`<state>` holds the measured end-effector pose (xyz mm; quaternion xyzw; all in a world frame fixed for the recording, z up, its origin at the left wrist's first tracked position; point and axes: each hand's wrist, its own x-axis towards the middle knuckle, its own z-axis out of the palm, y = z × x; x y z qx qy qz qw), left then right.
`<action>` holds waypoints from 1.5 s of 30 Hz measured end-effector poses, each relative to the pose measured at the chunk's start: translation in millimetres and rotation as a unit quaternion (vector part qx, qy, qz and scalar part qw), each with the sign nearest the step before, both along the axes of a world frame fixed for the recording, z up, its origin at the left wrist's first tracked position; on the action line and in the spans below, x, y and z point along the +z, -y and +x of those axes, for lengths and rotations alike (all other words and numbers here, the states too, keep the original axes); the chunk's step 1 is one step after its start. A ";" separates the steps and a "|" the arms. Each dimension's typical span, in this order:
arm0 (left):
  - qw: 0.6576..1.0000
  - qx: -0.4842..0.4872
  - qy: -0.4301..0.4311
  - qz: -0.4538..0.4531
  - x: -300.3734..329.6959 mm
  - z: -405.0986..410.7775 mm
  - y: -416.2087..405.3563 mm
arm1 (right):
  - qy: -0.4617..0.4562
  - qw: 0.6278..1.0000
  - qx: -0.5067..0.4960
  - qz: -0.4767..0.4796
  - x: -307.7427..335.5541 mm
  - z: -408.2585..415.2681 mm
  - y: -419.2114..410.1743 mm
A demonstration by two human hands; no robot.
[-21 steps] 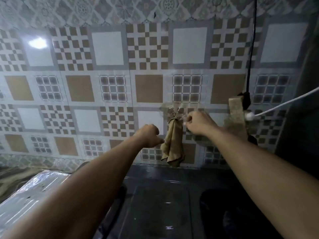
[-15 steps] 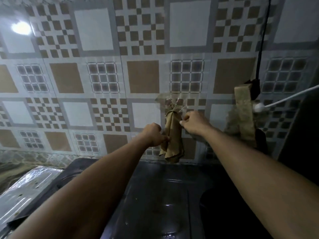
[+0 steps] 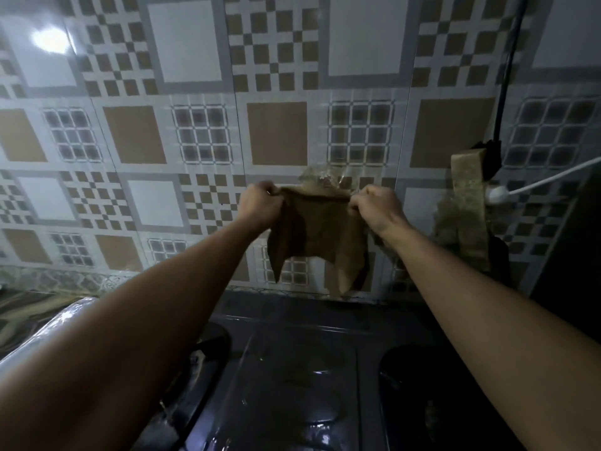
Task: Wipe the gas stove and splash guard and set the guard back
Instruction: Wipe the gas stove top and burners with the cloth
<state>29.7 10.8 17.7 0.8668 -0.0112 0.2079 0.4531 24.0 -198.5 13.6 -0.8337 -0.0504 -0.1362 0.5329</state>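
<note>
A brown cloth [image 3: 320,232] is stretched flat against the tiled wall, just below a clear stick-on hook [image 3: 320,180]. My left hand [image 3: 260,203] pinches its upper left corner. My right hand [image 3: 379,206] pinches its upper right corner. The cloth's lower edge hangs loose above the back of the dark gas stove [image 3: 292,369]. A shiny foil-like splash guard [image 3: 42,333] lies at the lower left, partly hidden behind my left forearm.
A second brownish cloth [image 3: 468,209] hangs on the wall to the right, beside a white plug and cable [image 3: 497,192] and a black cable [image 3: 507,70]. A dark burner opening [image 3: 422,379] sits at the stove's right. A dark surface rises at the far right edge.
The cloth hung bunched and narrow from the hook before. Both hands have moved apart and up, spreading it wide between them. The view has come closer to the wall.
</note>
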 end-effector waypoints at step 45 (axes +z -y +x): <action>0.919 0.002 -0.161 -0.361 29.7 -170.2 -96.1 | -0.129 0.951 0.183 0.213 80.9 -154.8 -107.2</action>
